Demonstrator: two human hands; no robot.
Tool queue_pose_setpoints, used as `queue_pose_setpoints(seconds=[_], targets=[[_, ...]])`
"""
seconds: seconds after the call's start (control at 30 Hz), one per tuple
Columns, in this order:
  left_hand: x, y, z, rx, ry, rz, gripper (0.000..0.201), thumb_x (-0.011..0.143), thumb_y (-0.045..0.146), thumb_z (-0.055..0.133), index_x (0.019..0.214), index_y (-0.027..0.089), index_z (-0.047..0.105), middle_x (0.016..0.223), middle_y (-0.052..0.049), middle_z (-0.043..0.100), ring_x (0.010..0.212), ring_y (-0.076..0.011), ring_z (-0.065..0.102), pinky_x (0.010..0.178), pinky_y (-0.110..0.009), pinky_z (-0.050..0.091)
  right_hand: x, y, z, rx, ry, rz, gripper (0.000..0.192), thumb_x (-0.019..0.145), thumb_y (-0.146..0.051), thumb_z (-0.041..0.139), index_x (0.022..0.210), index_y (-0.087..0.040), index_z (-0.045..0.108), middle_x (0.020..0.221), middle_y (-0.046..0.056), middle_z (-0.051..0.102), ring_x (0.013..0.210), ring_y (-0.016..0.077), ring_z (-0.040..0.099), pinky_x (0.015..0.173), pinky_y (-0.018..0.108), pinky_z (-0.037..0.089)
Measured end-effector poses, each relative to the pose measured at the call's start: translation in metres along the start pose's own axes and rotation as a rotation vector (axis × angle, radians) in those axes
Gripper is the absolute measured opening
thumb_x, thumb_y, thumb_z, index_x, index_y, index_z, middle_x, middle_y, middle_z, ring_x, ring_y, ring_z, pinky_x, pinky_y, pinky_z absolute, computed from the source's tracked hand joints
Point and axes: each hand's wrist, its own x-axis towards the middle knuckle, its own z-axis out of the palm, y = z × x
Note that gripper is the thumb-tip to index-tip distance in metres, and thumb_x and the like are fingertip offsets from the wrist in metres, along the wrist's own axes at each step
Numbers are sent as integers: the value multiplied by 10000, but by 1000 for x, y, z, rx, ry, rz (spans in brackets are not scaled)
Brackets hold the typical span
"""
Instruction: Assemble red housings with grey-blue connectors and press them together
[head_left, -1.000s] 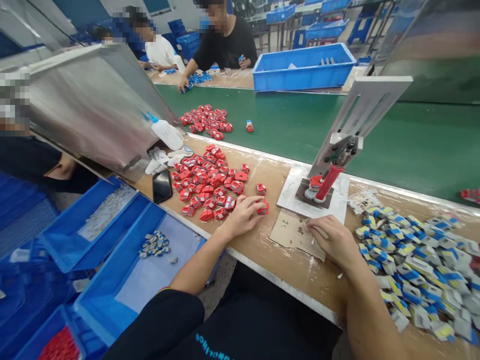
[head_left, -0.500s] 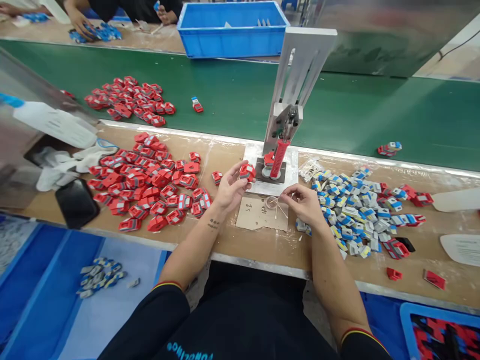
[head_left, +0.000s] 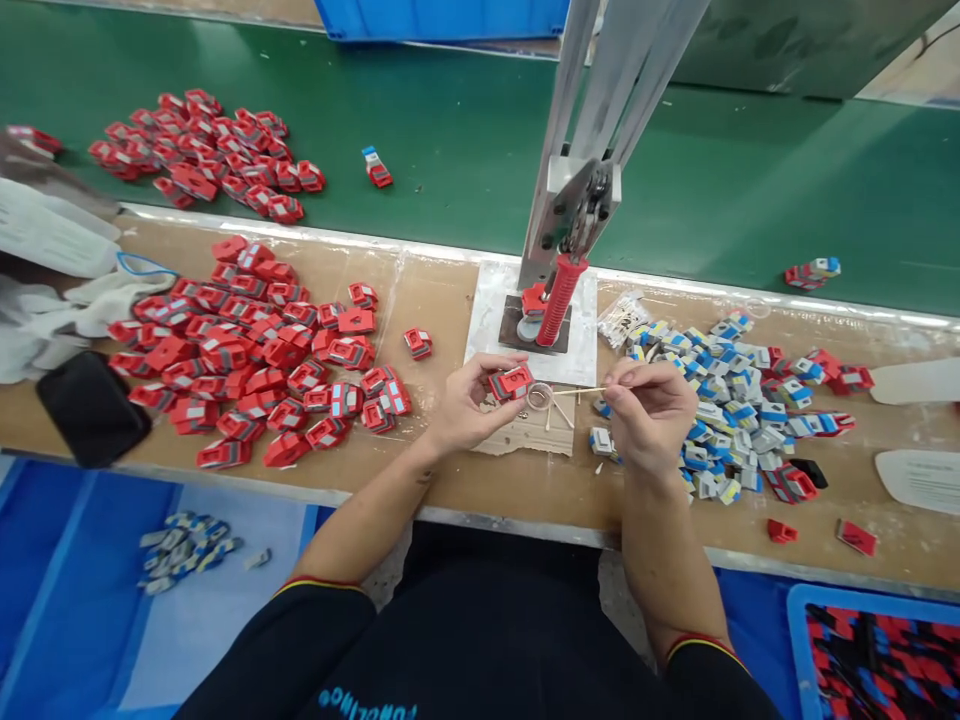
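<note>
Two hands, left hand [head_left: 465, 405] pinching red part [head_left: 511, 382], right hand [head_left: 649, 410] gripping thin stick [head_left: 581, 392]

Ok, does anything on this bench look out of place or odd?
Mostly tidy piles. A lone red part sits on the green belt apart from its heap, and two red pieces lie stray near the bench edge. A black phone lies among the parts.

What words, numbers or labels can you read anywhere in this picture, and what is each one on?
Light blue lettering on the front of the person's black shirt: cut off at the bottom edge and seen upside down, not readable.
Marks on the cardboard piece under the hands: too small to read.
White sheet at the right edge of the bench: any print is too blurred to read.
Red parts and blue-and-white parts: no readable text.
</note>
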Motion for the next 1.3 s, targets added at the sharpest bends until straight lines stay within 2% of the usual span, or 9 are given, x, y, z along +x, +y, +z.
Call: queue_pose_setpoints(seconds=[0.17, 0.47, 0.7, 0.83, 0.9, 1.03, 1.1, 1.17, 1.3], targets=[[-5, 1, 8, 36, -85, 96, 361, 904, 241, 793, 1248, 189, 695, 1269, -139, 770, 1172, -219, 764, 1000, -330, 643, -7, -4, 15, -33, -9, -55, 232, 870, -379, 854, 802, -255, 670, 697, -13, 707, 646, 151, 683, 609, 307, 542], [-7, 0, 10, 23, -89, 66, 373, 884, 243, 807, 1241, 189, 716, 1232, -119, 784, 1114, -199, 779, 970, -291, 648, -12, 0, 22, -15, -94, -33, 131, 902, -258, 820, 856, -248, 698, 761, -5, 749, 701, 152, 718, 631, 297, 559], [-7, 0, 9, 10, -77, 67, 395, 869, 198, 813, 1253, 197, 719, 1252, -120, 784, 1113, -199, 782, 943, -279, 650, -7, 0, 13, -114, -97, -116, 146, 875, -132, 799, 885, -253, 718, 778, -4, 761, 677, 146, 692, 586, 287, 508], [-5, -1, 5, 36, -70, 80, 397, 861, 183, 812, 1247, 198, 721, 1247, -118, 786, 1103, -198, 782, 933, -282, 649, 0, -5, 0, -145, -77, -154, 135, 875, -148, 790, 861, -253, 707, 741, -11, 739, 686, 159, 701, 600, 291, 513], [-4, 0, 3, 72, -49, 82, 388, 857, 173, 808, 1236, 194, 724, 1236, -117, 789, 1100, -201, 781, 921, -285, 649, 3, -5, -6, -240, -146, -141, 128, 877, -158, 782, 840, -251, 703, 736, -13, 740, 653, 150, 674, 586, 284, 493], [0, 3, -2, 164, 1, 95, 347, 855, 160, 786, 1196, 189, 731, 1209, -111, 794, 1107, -212, 778, 921, -305, 649, 7, 4, -11, -539, -485, -62, 125, 878, -148, 740, 793, -238, 719, 727, -6, 740, 604, 135, 611, 579, 277, 459], [2, 4, -3, 198, 7, 100, 330, 854, 160, 774, 1180, 186, 729, 1198, -110, 797, 1109, -217, 778, 924, -319, 651, 7, 8, -11, -582, -561, -42, 126, 870, -145, 728, 783, -236, 726, 714, -3, 733, 617, 143, 615, 599, 283, 472], [3, 5, -3, 224, 7, 106, 317, 853, 154, 760, 1168, 185, 730, 1193, -112, 798, 1106, -220, 780, 924, -329, 652, 6, 8, -11, -546, -515, -21, 117, 870, -164, 741, 783, -241, 724, 718, -7, 738, 596, 137, 601, 577, 282, 464], [3, 5, -2, 283, -21, 118, 305, 850, 150, 743, 1151, 193, 739, 1222, -118, 795, 1118, -229, 777, 958, -365, 649, 3, 0, -6, -281, -229, 23, 159, 860, -294, 815, 765, -249, 696, 708, -1, 741, 595, 149, 638, 527, 290, 471]])
